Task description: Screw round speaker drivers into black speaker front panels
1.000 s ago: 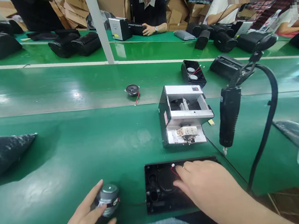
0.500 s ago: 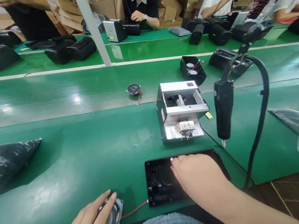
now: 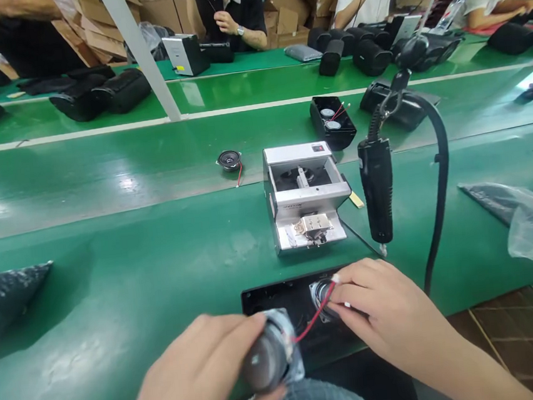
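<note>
My left hand (image 3: pixel 202 369) is closed around a loose speaker (image 3: pixel 267 354), which is held tilted over the left front of a black plastic housing (image 3: pixel 261 295). A red wire (image 3: pixel 314 324) runs from this speaker to my right hand (image 3: pixel 374 296). The right fingers are pinched near a white connector (image 3: pixel 335 278) at the wire's end. Just left of those fingers, a second speaker (image 3: pixel 322 298) sits in the housing, partly covered by them. Another small white tip shows between my right fingers. The left hand and its speaker are slightly blurred.
Behind the housing stands a silver screw feeder machine (image 3: pixel 308 199). A black electric screwdriver (image 3: pixel 377 189) hangs to its right, beside a curved black cable (image 3: pixel 442 164). Farther back lie another speaker (image 3: pixel 229 161) and a black box with two speakers (image 3: pixel 333 121). Co-workers sit across the bench.
My left hand has lifted the speaker off the table and brought it right, over the housing. My right hand has shifted, uncovering the second speaker, and the red wire now reaches its fingers.
</note>
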Motion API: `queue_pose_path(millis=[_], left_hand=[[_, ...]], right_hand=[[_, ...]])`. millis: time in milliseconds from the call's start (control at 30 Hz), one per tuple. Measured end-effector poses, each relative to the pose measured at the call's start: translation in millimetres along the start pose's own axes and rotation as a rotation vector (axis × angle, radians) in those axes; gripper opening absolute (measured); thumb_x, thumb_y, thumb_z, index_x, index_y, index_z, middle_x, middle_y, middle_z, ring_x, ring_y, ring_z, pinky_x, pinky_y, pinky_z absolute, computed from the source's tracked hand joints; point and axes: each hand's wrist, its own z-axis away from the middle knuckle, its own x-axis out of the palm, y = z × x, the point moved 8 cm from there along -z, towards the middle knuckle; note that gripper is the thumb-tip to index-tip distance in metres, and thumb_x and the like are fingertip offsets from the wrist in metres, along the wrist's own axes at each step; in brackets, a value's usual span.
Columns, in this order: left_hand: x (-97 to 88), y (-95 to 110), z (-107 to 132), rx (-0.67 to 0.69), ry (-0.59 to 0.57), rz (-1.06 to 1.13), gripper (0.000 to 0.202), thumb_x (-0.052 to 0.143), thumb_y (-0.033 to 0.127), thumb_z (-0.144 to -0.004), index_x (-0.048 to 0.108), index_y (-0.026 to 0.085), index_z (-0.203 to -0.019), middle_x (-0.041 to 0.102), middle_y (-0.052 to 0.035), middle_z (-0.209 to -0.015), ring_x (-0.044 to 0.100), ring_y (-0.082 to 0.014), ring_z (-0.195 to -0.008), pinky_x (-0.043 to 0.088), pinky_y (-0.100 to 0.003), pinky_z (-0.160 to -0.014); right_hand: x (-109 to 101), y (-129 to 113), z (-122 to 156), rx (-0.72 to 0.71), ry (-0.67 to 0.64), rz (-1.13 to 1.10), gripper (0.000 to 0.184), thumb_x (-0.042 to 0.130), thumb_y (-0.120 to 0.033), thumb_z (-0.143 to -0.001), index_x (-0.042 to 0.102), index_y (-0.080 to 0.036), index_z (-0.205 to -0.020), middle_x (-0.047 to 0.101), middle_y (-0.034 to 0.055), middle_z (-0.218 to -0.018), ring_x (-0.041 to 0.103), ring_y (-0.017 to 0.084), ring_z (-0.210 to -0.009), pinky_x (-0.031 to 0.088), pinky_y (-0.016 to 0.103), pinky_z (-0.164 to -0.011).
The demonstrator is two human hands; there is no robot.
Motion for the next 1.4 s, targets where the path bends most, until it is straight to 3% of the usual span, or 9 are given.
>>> queue_pose_path(millis=[67,167,333,467,600,733,933,1067,1400], left_hand=[[17.6,24,-26,0.093,-0.028,-0.100,0.055,0.089,0.028,-0.082,0.066,0.021,-0.131,0.080,-0.0055,-0.110,0.075,-0.0264,-0.087,0.067,-0.040,-0.072],[40.7,36,-45,0.115,-0.072,-0.204,0.059,0.096,0.019,-0.071,0.071,0.014,-0.124,0.080,-0.0078,-0.105,0.074,-0.0300,-0.086,0.066,-0.048,-0.072],[62.3,25,-51,0.038,-0.251,-0.255,0.060,0.098,0.009,-0.069,0.075,0.017,-0.123,0.082,-0.0049,-0.105,0.076,-0.0300,-0.088,0.066,-0.049,-0.075],[72.1,15,-50,0.004,-0.358,-0.282,0.063,0.101,0.013,-0.071,0.075,0.022,-0.127,0.082,-0.0046,-0.110,0.077,-0.0306,-0.093,0.064,-0.047,-0.077],[74.9,9,-46,0.034,-0.365,-0.280,0.067,0.100,0.018,-0.075,0.072,0.022,-0.135,0.082,-0.0061,-0.119,0.076,-0.0301,-0.098,0.063,-0.045,-0.078],[70.0,9,-48,0.069,-0.342,-0.237,0.070,0.097,0.010,-0.073,0.071,0.019,-0.137,0.082,-0.0059,-0.121,0.077,-0.0294,-0.099,0.063,-0.046,-0.083],[64.7,16,-53,0.110,-0.276,-0.190,0.054,0.088,0.006,-0.075,0.076,0.018,-0.127,0.085,-0.0050,-0.114,0.078,-0.0276,-0.090,0.060,-0.043,-0.074],[64.8,17,-53,0.106,-0.261,-0.189,0.052,0.083,0.006,-0.079,0.076,0.018,-0.129,0.085,-0.0039,-0.116,0.077,-0.0269,-0.090,0.060,-0.043,-0.073],[61.9,17,-58,0.076,-0.253,-0.138,0.062,0.097,0.007,-0.067,0.078,0.019,-0.125,0.086,-0.0016,-0.110,0.079,-0.0276,-0.085,0.060,-0.045,-0.069]], right_hand=[[0,1,0,-0.035,-0.020,-0.034,0.016,0.065,-0.015,-0.103,0.075,-0.026,-0.098,0.079,-0.0038,-0.100,0.068,0.020,-0.096,0.041,0.040,-0.085],[1,4,1,-0.060,-0.056,-0.065,0.014,0.064,-0.017,-0.106,0.074,-0.026,-0.108,0.081,-0.0055,-0.109,0.070,0.019,-0.103,0.040,0.041,-0.090],[4,16,3,-0.026,-0.141,-0.088,0.009,0.072,-0.023,-0.104,0.072,-0.029,-0.111,0.080,-0.0078,-0.115,0.070,0.019,-0.109,0.038,0.043,-0.093],[4,22,3,-0.011,-0.231,-0.122,0.024,0.085,-0.028,-0.095,0.070,-0.031,-0.114,0.078,-0.0090,-0.124,0.069,0.020,-0.114,0.037,0.043,-0.096],[5,27,1,-0.008,-0.298,-0.142,0.032,0.091,-0.022,-0.088,0.070,-0.031,-0.110,0.077,-0.0105,-0.124,0.068,0.020,-0.108,0.037,0.042,-0.094],[6,30,-2,-0.009,-0.329,-0.150,0.034,0.089,-0.017,-0.088,0.072,-0.032,-0.112,0.078,-0.0090,-0.127,0.069,0.020,-0.109,0.038,0.041,-0.093],[6,30,-4,-0.020,-0.341,-0.158,0.024,0.084,-0.019,-0.094,0.075,-0.031,-0.112,0.082,-0.0048,-0.121,0.073,0.020,-0.103,0.040,0.041,-0.091],[6,29,-6,-0.025,-0.330,-0.151,0.029,0.088,-0.016,-0.089,0.074,-0.031,-0.111,0.082,-0.0080,-0.124,0.073,0.019,-0.100,0.038,0.040,-0.088],[5,26,-9,-0.056,-0.301,-0.101,0.034,0.095,-0.019,-0.082,0.074,-0.031,-0.106,0.083,-0.0112,-0.119,0.072,0.019,-0.094,0.034,0.041,-0.081]])
